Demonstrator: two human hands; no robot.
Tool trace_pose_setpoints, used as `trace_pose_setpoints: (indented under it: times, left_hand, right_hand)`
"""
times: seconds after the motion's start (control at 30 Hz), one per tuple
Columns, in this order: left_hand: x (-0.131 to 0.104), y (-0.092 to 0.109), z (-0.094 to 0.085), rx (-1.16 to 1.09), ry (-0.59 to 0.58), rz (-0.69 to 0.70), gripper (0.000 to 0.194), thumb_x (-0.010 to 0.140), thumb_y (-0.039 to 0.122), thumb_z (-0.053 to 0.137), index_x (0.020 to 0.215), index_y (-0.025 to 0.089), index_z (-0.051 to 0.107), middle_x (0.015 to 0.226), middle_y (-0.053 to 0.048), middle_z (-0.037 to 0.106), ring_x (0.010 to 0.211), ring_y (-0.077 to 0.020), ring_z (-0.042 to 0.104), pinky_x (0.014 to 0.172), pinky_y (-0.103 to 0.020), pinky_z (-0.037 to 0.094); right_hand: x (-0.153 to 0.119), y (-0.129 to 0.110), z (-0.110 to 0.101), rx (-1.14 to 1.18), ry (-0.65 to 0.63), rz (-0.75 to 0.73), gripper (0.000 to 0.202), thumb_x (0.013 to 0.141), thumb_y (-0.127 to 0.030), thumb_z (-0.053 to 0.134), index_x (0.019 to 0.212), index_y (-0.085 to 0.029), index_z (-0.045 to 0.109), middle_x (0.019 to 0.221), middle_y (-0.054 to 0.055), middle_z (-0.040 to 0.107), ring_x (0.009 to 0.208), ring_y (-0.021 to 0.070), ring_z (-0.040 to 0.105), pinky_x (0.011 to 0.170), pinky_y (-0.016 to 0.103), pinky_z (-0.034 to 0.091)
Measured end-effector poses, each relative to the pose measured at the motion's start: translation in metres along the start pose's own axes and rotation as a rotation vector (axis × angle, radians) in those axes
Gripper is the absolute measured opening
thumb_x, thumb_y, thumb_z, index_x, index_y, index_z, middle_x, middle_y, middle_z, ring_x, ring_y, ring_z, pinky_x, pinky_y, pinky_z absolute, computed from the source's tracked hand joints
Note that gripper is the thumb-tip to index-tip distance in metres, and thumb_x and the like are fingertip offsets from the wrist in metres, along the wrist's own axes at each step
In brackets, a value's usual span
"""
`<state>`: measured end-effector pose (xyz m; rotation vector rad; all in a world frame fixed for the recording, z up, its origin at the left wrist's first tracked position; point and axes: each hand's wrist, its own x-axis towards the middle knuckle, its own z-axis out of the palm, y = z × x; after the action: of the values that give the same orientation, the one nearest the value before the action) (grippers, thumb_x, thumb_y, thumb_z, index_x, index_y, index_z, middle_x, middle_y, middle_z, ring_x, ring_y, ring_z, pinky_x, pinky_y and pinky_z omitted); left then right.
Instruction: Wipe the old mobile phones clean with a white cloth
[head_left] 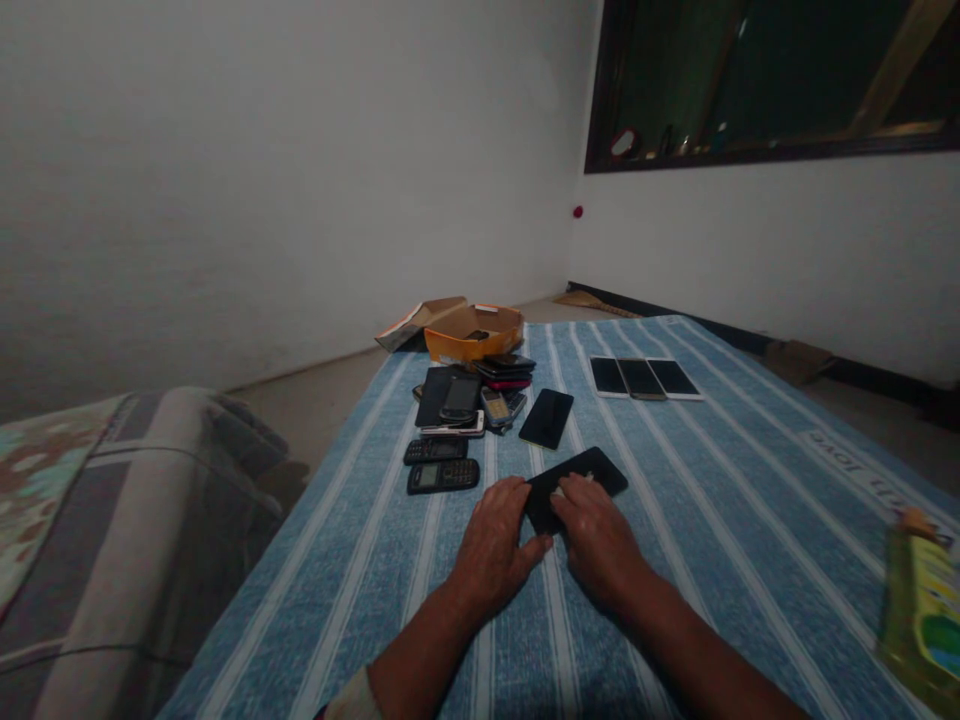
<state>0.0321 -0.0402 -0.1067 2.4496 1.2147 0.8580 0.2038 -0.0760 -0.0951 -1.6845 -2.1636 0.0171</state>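
Observation:
A large black phone [604,470] lies at a slant on the blue striped cloth. My left hand [497,545] holds its left end, the thumb at the near edge and the fingers at the far side. Fingers of my right hand [596,530] are closed on something small and whitish, perhaps a cloth or tissue, pressed on the phone's surface. Just beyond lies another dark phone [547,419]. Two black keypad phones [442,476] sit to the left, below a cluster of mixed phones [459,396].
An open orange box [474,333] stands behind the phone pile. Three phones [641,379] lie side by side at the back right. A bottle of yellowish liquid [919,610] is at the right edge. A covered piece of furniture [150,520] stands at the left.

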Motion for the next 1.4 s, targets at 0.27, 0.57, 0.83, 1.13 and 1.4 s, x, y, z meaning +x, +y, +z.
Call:
trace_pose_setpoints:
  times: [0.27, 0.57, 0.83, 1.13, 1.4]
  left_hand:
    - [0.001, 0.001, -0.003, 0.008, -0.032, 0.003, 0.051, 0.076, 0.027, 0.068, 0.124, 0.018, 0.052, 0.129, -0.014, 0.059, 0.124, -0.0331, 0.053, 0.104, -0.055, 0.044]
    - [0.002, 0.003, -0.004, -0.013, -0.038, -0.007, 0.052, 0.074, 0.025, 0.068, 0.124, 0.016, 0.052, 0.13, -0.016, 0.057, 0.123, -0.0341, 0.052, 0.104, -0.055, 0.043]
    - [0.002, 0.004, -0.006, -0.04, -0.037, 0.009, 0.053, 0.079, 0.029, 0.064, 0.128, 0.018, 0.048, 0.128, -0.015, 0.058, 0.122, -0.0328, 0.053, 0.104, -0.055, 0.042]
    - [0.005, 0.015, -0.013, -0.04, -0.043, -0.03, 0.049, 0.075, 0.025, 0.064, 0.122, 0.018, 0.051, 0.122, -0.012, 0.061, 0.114, -0.0309, 0.056, 0.099, -0.052, 0.046]
    - [0.005, 0.011, -0.008, -0.052, -0.011, -0.006, 0.044, 0.079, 0.025, 0.06, 0.121, 0.018, 0.051, 0.12, -0.013, 0.062, 0.114, -0.0301, 0.057, 0.101, -0.052, 0.045]
  right_hand:
    - [0.033, 0.006, -0.005, -0.063, -0.018, 0.008, 0.027, 0.089, -0.007, 0.048, 0.104, -0.015, 0.069, 0.113, 0.012, 0.065, 0.114, 0.0261, 0.052, 0.105, 0.04, 0.03]
    - [0.03, 0.04, -0.017, -0.152, -0.014, 0.214, 0.028, 0.086, -0.003, 0.044, 0.095, -0.015, 0.068, 0.098, 0.01, 0.064, 0.099, 0.0235, 0.054, 0.087, 0.032, 0.036]
    - [0.017, -0.003, -0.004, 0.009, -0.035, -0.059, 0.034, 0.084, -0.007, 0.053, 0.115, -0.013, 0.066, 0.126, 0.015, 0.061, 0.124, 0.0286, 0.047, 0.109, 0.042, 0.027]
    - [0.003, 0.012, -0.015, 0.019, -0.085, 0.022, 0.04, 0.084, 0.0, 0.045, 0.113, -0.014, 0.069, 0.128, 0.015, 0.061, 0.125, 0.028, 0.05, 0.109, 0.044, 0.029]
    - [0.008, -0.017, -0.007, 0.13, -0.048, -0.215, 0.032, 0.087, -0.002, 0.048, 0.11, -0.015, 0.066, 0.118, 0.01, 0.064, 0.117, 0.0245, 0.051, 0.109, 0.041, 0.028]
